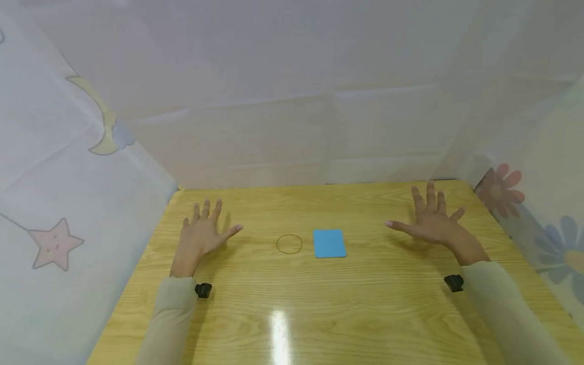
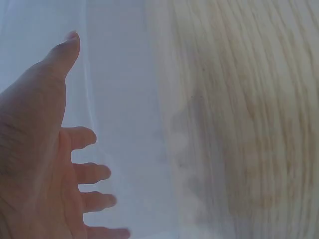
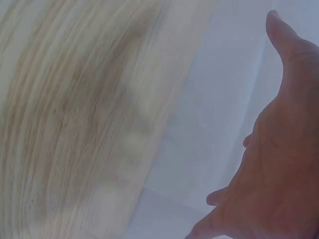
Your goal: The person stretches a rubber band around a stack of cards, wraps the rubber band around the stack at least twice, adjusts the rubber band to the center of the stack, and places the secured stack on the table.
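Observation:
On the wooden table lies a thin loop (image 1: 289, 244), looking like a rubber band, spread in a rough circle. Just right of it is a flat blue square (image 1: 329, 244) with rounded corners; its material cannot be told. My left hand (image 1: 201, 238) hovers over the table's left side, fingers spread and holding nothing. On the right side my right hand (image 1: 431, 220) is likewise spread, with nothing in it. Both wrist views show the hands' palms, the left hand (image 2: 45, 149) and the right hand (image 3: 284, 144), apart from any object.
The wooden table (image 1: 319, 309) reaches back to a pale cloth wall (image 1: 292, 137). Side cloths carry a printed star (image 1: 56, 245), a moon and flowers (image 1: 499, 191). A small black device (image 1: 203, 290) sits at the left wrist, another black device (image 1: 453, 283) at the right.

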`<action>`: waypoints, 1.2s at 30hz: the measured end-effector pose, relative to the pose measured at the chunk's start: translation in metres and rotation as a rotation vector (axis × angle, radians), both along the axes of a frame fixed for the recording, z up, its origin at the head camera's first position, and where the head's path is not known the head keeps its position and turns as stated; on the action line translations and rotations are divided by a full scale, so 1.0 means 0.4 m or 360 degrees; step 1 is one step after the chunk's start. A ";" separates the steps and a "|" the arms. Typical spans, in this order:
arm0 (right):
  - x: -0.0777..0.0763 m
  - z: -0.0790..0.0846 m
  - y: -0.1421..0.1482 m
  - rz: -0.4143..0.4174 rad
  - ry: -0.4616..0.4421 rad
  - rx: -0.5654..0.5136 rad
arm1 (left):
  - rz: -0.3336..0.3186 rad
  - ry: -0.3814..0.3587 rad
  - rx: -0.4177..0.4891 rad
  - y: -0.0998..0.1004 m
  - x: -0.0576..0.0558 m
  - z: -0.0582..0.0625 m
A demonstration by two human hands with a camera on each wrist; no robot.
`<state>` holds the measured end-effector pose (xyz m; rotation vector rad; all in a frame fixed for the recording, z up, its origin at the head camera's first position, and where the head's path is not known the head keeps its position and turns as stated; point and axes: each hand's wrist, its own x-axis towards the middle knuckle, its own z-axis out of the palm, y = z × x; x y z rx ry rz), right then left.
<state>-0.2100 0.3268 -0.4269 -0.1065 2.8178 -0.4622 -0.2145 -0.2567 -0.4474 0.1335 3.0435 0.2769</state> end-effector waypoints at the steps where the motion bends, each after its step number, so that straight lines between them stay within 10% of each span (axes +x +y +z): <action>1: 0.000 0.001 -0.002 -0.0003 -0.0001 -0.0016 | -0.0004 0.0008 0.0001 0.002 0.002 0.002; 36: 0.007 0.006 -0.089 0.0280 0.0255 -0.0208 | -0.0359 -0.0124 0.0825 0.166 -0.010 -0.031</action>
